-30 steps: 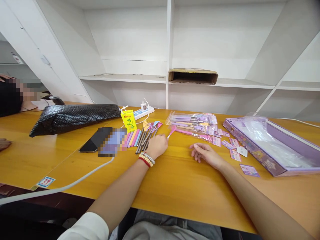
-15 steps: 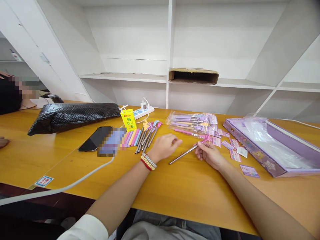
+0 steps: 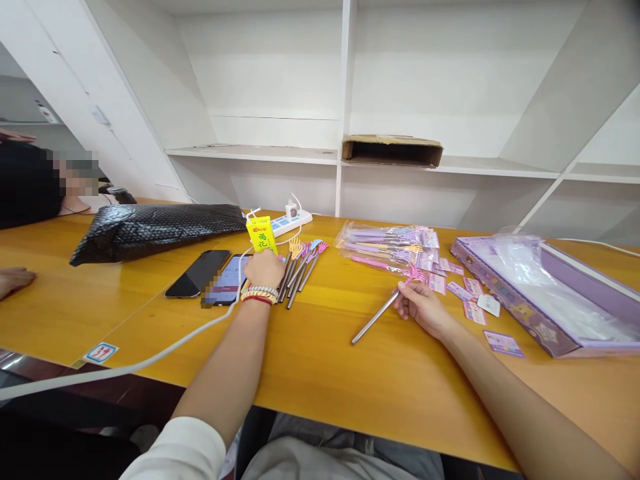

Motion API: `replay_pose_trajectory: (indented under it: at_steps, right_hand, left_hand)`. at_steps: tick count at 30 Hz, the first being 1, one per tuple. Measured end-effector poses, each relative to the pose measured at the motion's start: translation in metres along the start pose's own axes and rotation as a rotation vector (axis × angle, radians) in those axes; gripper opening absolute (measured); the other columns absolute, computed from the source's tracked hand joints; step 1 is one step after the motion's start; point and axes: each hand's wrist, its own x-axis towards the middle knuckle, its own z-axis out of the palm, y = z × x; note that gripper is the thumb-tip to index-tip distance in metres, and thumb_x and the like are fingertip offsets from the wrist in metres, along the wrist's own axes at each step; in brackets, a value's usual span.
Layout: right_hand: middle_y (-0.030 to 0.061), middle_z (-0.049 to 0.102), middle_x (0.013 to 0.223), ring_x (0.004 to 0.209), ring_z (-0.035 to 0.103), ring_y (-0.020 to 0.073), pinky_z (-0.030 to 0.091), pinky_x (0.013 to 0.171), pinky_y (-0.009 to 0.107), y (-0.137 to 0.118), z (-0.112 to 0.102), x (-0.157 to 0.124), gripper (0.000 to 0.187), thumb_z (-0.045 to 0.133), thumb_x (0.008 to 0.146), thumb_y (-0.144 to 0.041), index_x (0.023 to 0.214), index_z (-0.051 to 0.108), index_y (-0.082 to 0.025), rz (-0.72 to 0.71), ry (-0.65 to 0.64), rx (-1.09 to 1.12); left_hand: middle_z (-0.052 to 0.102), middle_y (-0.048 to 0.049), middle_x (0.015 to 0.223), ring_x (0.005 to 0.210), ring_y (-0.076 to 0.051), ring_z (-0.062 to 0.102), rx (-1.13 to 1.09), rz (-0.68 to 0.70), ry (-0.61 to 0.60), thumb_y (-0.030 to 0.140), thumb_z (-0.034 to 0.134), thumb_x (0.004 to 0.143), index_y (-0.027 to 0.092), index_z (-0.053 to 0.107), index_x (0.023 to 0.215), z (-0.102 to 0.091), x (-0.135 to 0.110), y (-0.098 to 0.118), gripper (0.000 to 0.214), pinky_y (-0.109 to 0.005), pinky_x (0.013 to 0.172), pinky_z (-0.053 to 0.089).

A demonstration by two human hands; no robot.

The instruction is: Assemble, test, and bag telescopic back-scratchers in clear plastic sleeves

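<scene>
My right hand (image 3: 423, 309) is closed on a telescopic back scratcher (image 3: 383, 311) with a steel rod and a pink hand-shaped head; the rod slants down to the left over the wooden table (image 3: 330, 347). My left hand (image 3: 263, 269), with bead bracelets on the wrist, rests over the pastel handles of a row of scratchers (image 3: 300, 261) lying side by side. Its fingers point away from me and are hidden behind the back of the hand. A yellow drink carton (image 3: 260, 234) stands just beyond it.
Bagged scratchers (image 3: 385, 245) and loose small cards (image 3: 470, 293) lie right of centre, and an open purple box (image 3: 545, 290) is at far right. Two phones (image 3: 213, 277), a black bubble mailer (image 3: 155, 227), a power strip (image 3: 293, 221) and a white cable are at left. Another person sits at far left.
My left hand let go of the pink scratcher and moved left onto the row of scratchers. My right hand took the scratcher near its head and now holds it alone.
</scene>
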Motion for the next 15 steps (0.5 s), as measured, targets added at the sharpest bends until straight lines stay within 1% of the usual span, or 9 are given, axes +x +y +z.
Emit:
replay_pose_trajectory:
  at_steps: [3, 8, 15]
  right_hand:
    - [0.0037, 0.062, 0.059, 0.043, 0.050, 0.0087, 0.034, 0.039, 0.021, -0.0008, 0.0003, -0.0003, 0.035, 0.063, 0.075, -0.047, 0.062, 0.057, -0.015, 0.006, 0.001, -0.003]
    - [0.0041, 0.062, 0.060, 0.044, 0.050, 0.0087, 0.034, 0.040, 0.021, -0.0007, -0.0002, 0.0008, 0.035, 0.063, 0.075, -0.047, 0.062, 0.058, -0.014, 0.004, -0.013, -0.012]
    - [0.0043, 0.062, 0.060, 0.044, 0.050, 0.0088, 0.035, 0.040, 0.021, 0.0008, -0.0013, 0.0012, 0.035, 0.062, 0.076, -0.047, 0.063, 0.059, -0.014, -0.005, -0.021, -0.017]
  left_hand:
    - [0.063, -0.0208, 0.092, 0.097, -0.034, 0.057, -0.011, -0.013, -0.014, 0.037, 0.048, 0.077, 0.008, 0.063, 0.094, 0.0003, -0.0013, 0.0023, 0.037, -0.039, 0.074, 0.046]
    - [0.062, -0.0206, 0.093, 0.097, -0.033, 0.057, -0.006, 0.000, -0.005, 0.035, 0.048, 0.078, 0.008, 0.063, 0.094, -0.0015, -0.0033, 0.0043, 0.035, -0.041, 0.074, 0.047]
    - [0.062, -0.0199, 0.094, 0.097, -0.032, 0.056, -0.011, 0.006, 0.009, 0.036, 0.044, 0.080, 0.009, 0.064, 0.094, -0.0034, -0.0068, 0.0066, 0.036, -0.040, 0.073, 0.048]
